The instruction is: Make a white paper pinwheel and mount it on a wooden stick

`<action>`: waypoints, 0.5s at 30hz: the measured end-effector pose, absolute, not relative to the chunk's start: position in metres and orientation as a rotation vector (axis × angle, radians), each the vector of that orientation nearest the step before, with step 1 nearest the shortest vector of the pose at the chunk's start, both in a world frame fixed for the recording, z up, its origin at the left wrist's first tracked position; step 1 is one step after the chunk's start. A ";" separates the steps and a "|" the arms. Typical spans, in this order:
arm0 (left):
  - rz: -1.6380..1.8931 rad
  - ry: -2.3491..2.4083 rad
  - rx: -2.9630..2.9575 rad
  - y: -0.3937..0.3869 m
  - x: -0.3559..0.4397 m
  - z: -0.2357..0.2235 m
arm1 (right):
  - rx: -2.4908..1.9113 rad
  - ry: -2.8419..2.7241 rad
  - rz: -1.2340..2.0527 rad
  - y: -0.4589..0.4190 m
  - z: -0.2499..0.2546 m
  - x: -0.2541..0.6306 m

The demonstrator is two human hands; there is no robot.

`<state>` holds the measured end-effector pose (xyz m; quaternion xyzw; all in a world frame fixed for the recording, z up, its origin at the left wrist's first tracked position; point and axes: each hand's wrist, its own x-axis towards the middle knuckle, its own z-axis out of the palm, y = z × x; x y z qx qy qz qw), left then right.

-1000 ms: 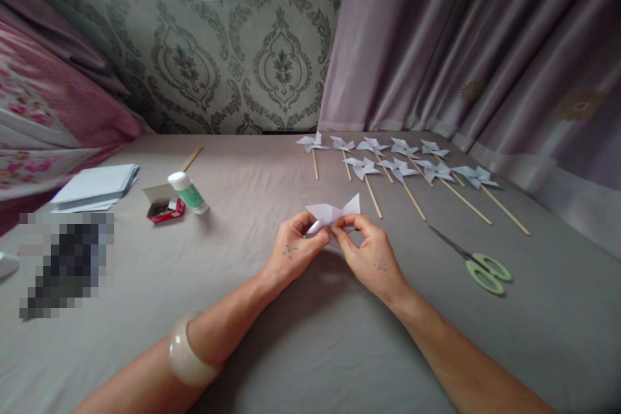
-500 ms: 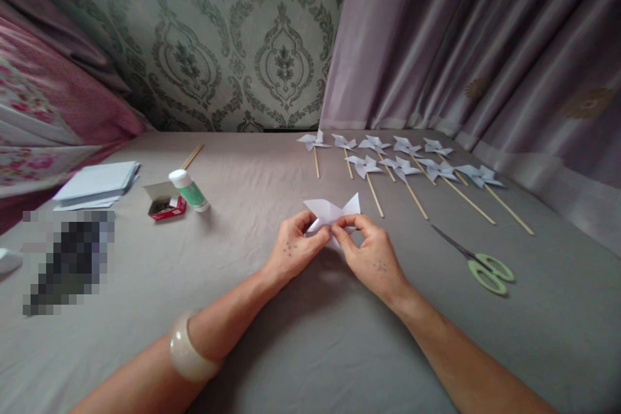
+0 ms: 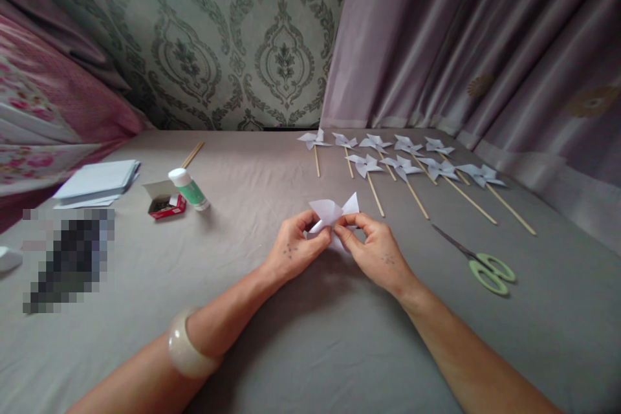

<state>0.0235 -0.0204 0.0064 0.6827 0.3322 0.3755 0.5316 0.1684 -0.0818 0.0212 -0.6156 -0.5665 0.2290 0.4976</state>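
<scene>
Held pinwheel [image 3: 328, 211]: matt white paper, creased | sticks [image 3: 511, 209]: pale bare wood, from where I stand | scissors [image 3: 473, 257]: dark metal blades, smooth green plastic handles | bangle [image 3: 180, 347]: glossy | table cover [image 3: 262, 200]: matt wrinkled cloth | curtain [image 3: 388, 45]: satiny fabric

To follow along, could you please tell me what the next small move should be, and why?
Probably a gentle press by the right hand near the middle of the folded white paper: the left hand also pinches it there, and it curls up rather than lying flat.
</scene>
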 end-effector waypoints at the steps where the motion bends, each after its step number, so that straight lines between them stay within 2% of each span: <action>1: 0.896 0.795 1.620 -0.021 0.024 0.007 | -1.481 -1.377 0.563 -0.082 0.022 0.169; 15: 0.840 0.747 1.310 -0.022 0.026 0.017 | -1.420 -1.440 0.572 -0.084 0.031 0.171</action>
